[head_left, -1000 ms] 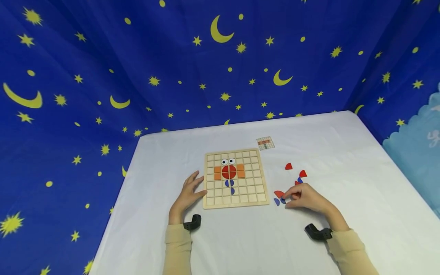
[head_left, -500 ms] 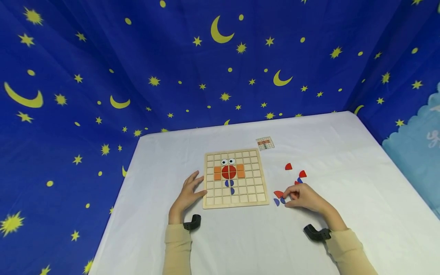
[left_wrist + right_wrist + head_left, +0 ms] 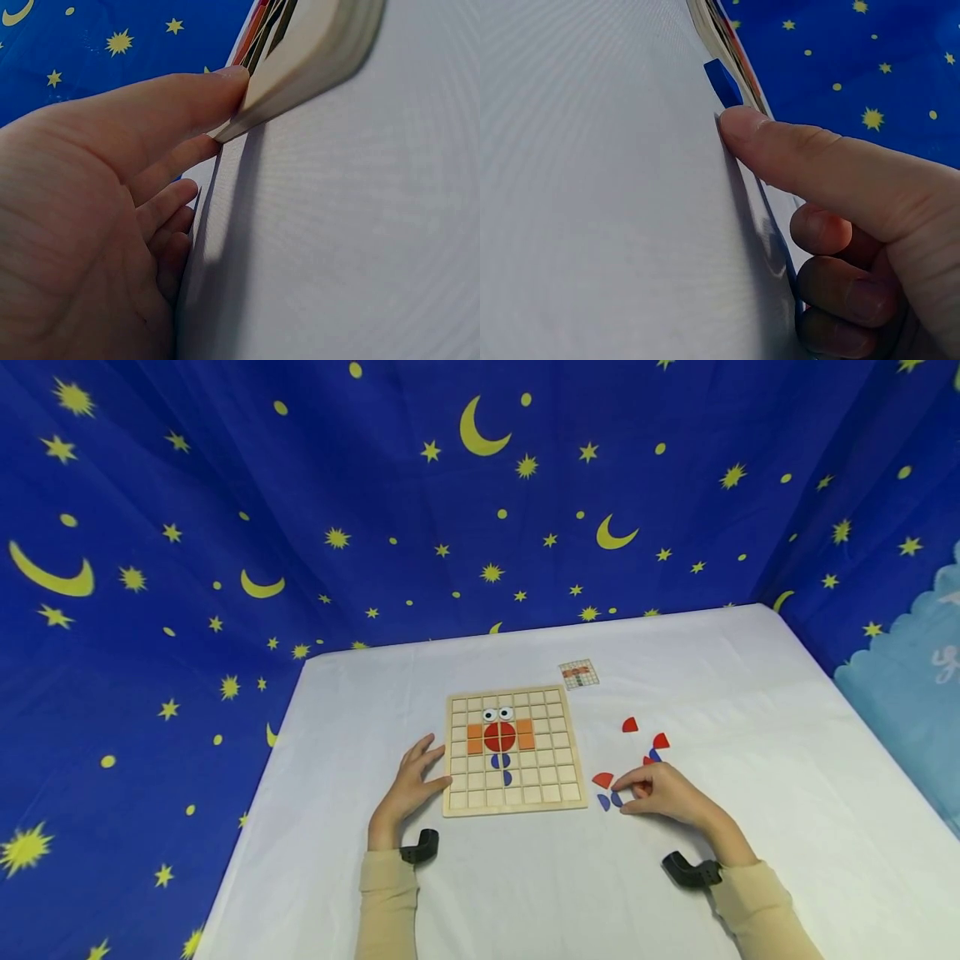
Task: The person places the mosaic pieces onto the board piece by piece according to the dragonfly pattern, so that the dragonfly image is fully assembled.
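My left hand (image 3: pixel 405 787) rests at the left edge of a square wooden grid board (image 3: pixel 551 803). Its thumb and a finger touch the board's rim (image 3: pixel 300 82), fingers spread. To the right of the board, my right hand (image 3: pixel 667 793) has its thumb and index finger at opposite edges of a blue half-circle piece (image 3: pixel 617 798), pinching it at the table. Beside it lie another blue half-circle (image 3: pixel 603 802) and a red quarter-circle (image 3: pixel 602 780). In the right wrist view, a blue piece (image 3: pixel 724 82) shows just beyond the thumb tip; the other fingers are curled.
The board bears two eye discs (image 3: pixel 497 714), a red circle (image 3: pixel 499 737), orange squares (image 3: pixel 526 734) and blue half-circles (image 3: pixel 500 761). A small pattern card (image 3: pixel 579 673) lies behind it. More red pieces (image 3: pixel 630 725) and a blue one (image 3: pixel 655 755) lie beyond my right hand.
The red quarter-circle near my right fingertips has shifted slightly left and turned. My right index finger has uncovered more of the blue half-circle. The left hand and board have stayed put.
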Available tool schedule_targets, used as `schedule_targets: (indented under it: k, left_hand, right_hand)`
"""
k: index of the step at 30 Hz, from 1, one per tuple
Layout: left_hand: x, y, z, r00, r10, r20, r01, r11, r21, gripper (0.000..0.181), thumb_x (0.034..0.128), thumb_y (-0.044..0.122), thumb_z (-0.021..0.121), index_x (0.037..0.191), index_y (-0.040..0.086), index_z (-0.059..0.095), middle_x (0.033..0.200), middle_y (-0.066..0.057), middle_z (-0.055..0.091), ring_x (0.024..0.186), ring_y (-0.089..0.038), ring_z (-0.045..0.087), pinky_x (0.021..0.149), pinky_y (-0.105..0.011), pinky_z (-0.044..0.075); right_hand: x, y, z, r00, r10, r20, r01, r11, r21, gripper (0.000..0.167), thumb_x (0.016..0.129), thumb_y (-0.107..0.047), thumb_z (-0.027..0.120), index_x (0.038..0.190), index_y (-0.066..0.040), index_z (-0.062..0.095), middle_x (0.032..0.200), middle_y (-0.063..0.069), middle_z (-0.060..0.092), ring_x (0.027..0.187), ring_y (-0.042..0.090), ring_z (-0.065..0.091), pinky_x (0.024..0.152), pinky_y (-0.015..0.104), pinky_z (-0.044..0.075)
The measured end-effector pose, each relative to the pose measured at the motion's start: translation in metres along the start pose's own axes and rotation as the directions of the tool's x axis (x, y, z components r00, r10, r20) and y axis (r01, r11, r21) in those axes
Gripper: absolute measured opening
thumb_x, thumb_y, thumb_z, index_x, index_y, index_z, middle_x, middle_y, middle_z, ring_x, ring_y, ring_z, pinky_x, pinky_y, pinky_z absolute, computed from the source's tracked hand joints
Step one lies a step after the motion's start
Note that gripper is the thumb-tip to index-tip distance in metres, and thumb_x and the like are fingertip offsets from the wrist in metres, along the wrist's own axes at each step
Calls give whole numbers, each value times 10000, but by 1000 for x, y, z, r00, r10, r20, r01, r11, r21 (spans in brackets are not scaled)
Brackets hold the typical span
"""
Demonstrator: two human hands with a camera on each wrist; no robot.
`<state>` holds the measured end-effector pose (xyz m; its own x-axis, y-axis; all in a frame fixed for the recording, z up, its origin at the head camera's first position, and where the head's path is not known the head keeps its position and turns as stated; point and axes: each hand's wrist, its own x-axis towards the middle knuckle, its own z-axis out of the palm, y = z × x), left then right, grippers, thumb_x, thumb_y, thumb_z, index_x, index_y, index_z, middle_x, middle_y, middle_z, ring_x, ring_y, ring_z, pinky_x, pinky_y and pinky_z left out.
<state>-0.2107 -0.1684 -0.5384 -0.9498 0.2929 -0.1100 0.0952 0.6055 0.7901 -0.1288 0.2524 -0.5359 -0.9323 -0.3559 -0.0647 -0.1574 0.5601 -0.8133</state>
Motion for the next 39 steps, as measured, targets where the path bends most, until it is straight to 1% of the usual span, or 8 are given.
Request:
schedule_targets:
  k: [5,8,13,15,20,27,35,39]
  left_hand:
    - [-1,-2,0,1000,1,-6,-1,1000,0,622,803,199,724,1357,23,503,1571,-138,244,1467,-368,133,1167,-601,141]
    - [0,-3,1,1000,3,-5,-3,1000,-2,626,803,208,728,1358,26,504,1571,-137,244,1466,-369,136,1166,-603,141]
    - [1,-2,1,1000,-2,-8,2,1000,10,631,805,212,729,1366,36,498,1573,-125,246,1467,-361,142,1166,-599,148]
    - [1,-1,0,1000,2,-7,-2,1000,12,631,810,209,726,1370,35,493,1574,-125,246,1468,-358,139,1168,-595,148]
    - [1,-1,-1,1000,18,0,-18,1000,3,626,817,208,722,1369,25,491,1571,-135,243,1467,-367,129,1164,-606,142]
    - [1,-4,0,1000,18,-4,-18,1000,3,625,817,199,722,1371,27,489,1573,-124,246,1470,-358,126,1167,-601,143]
    - [1,-3,1,1000,2,-15,-2,1000,1,630,804,203,731,1364,31,500,1571,-118,254,1470,-353,139,1169,-593,150]
    - [0,-3,1,1000,7,-14,-7,1000,5,631,800,205,733,1361,30,503,1567,-126,263,1464,-362,153,1165,-595,160]
  right_hand:
    - [0,-14,0,999,-33,-30,33,999,22,225,733,-33,777,945,12,713,565,-40,382,518,-29,311,524,156,347]
    - [5,-10,4,994,-85,-71,89,995,53,251,724,-83,800,959,-36,726,556,-63,377,521,-38,320,514,153,342]
    - [23,-14,19,986,-94,-139,99,995,31,269,741,-175,805,983,-84,729,589,-89,436,528,-35,364,523,159,375]
    - [30,-20,24,984,-92,-155,96,995,22,276,743,-187,806,980,-70,725,607,-93,456,532,-33,375,529,161,377]
    - [43,-24,32,978,-137,-158,144,989,31,269,744,-193,803,968,-66,727,578,-110,416,514,-30,343,514,164,345]
    - [63,-38,46,980,-158,-120,164,986,40,288,749,-188,799,994,-54,726,569,-95,416,500,-23,333,501,169,331]
    - [89,-58,68,986,-128,-109,128,992,-10,277,756,-203,792,995,-79,730,559,-92,453,498,-2,359,490,169,315]
    - [100,-69,81,983,-140,-120,136,990,-37,270,762,-211,786,989,-78,732,548,-84,456,482,7,347,478,168,288]
